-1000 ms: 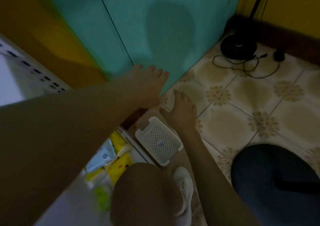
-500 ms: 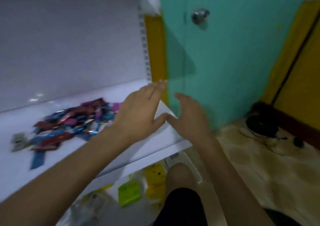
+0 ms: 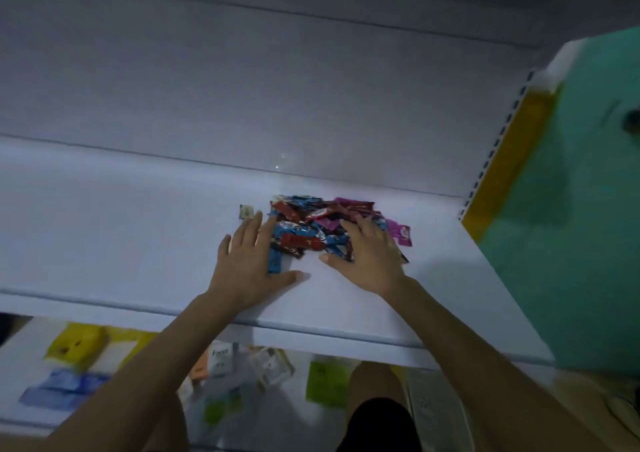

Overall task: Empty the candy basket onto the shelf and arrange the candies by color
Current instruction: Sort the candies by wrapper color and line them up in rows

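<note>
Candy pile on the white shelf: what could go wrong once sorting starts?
The left hand and right hand lie flat against the heaped pile of red, blue and pink wrapped candies. A broad sweep could push pieces off the front of the white shelf. In this dim light, overlapping red and pink wrappers may get mis-sorted.

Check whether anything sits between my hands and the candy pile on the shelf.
Nothing visible does. The left hand lies flat at the left edge of the candy pile, the right hand rests on its right side, both on the white shelf.
</note>
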### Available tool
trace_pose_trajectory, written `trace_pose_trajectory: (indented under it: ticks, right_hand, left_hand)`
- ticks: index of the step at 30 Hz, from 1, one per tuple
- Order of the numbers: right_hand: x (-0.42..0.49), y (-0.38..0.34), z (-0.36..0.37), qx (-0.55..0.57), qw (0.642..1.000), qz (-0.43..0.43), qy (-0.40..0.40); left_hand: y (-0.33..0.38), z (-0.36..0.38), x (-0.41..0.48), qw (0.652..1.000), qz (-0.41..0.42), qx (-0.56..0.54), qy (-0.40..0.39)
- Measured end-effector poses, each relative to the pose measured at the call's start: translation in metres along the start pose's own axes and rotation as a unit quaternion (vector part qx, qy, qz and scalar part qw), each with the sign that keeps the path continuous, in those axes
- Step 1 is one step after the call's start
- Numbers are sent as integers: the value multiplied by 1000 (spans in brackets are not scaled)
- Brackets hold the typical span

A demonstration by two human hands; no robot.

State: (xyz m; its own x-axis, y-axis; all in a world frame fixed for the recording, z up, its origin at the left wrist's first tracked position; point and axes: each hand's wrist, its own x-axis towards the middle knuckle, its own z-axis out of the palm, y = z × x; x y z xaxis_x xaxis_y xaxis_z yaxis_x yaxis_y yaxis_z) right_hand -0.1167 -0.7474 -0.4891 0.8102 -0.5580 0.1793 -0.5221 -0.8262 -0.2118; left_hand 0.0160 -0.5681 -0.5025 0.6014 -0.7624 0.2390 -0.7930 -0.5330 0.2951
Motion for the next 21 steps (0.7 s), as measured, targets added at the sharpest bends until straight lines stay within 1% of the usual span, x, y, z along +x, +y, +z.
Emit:
trace_pose_trajectory:
  ticks: [4, 7, 10, 12, 15, 18, 21]
  right_hand:
    - [25, -16, 5, -58, 994, -85, 41]
    - [42, -17, 13, -68, 991, -111, 22]
    - [47, -9, 20, -51, 993, -110, -8]
    - [44, -4, 30, -43, 993, -113, -6]
    - [40, -1, 43, -37, 993, -112, 24]
    - [40, -3, 43, -23, 994, -105, 31]
    - [38, -5, 43, 8, 990, -110, 83]
  left_hand:
    - [-14, 15, 3, 997, -66, -35, -8]
    - [-18, 19, 10, 995, -91, -33, -10]
    - [-22, 18, 22, 995, -94, -15, -23]
    - [-25, 15, 30, 995, -90, -12, -50]
    - [-29, 14, 39, 994, -60, 13, -89]
    - [-32, 17, 39, 996, -28, 28, -80]
    - [-33, 20, 38, 997, -10, 22, -73]
